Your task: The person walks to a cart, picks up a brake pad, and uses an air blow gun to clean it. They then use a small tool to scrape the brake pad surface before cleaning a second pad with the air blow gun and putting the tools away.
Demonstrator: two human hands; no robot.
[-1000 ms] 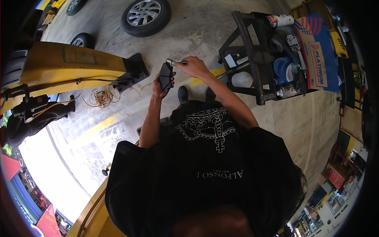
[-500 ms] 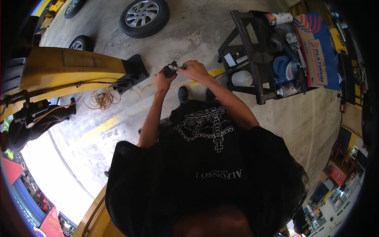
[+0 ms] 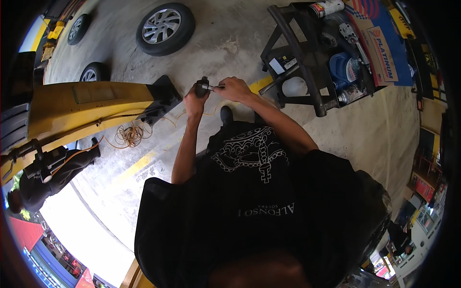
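Observation:
Out in front of my chest, my left hand [image 3: 194,102] is wrapped round a dark, chunky metal part [image 3: 202,87], whose upper end shows above the fingers. My right hand [image 3: 233,90] faces it from the right, fingers pinched on a thin silvery rod [image 3: 210,88]. The rod bridges the short gap between both hands and meets the dark part. My fingers cover much of both pieces, so I cannot tell their exact kind.
To the right stands a black metal cart [image 3: 314,86] with cans, bottles and a blue jug [image 3: 342,67]. A yellow lift post [image 3: 91,103] is on the left, beside a coiled orange hose [image 3: 130,136]. Wheels [image 3: 165,29] lie ahead; a person in dark clothes [image 3: 38,187] is far left.
The view has shifted slightly, so the cart and wheels sit differently in it. Both hands keep their grip; the dark part is turned a little, and the silvery rod shows more level.

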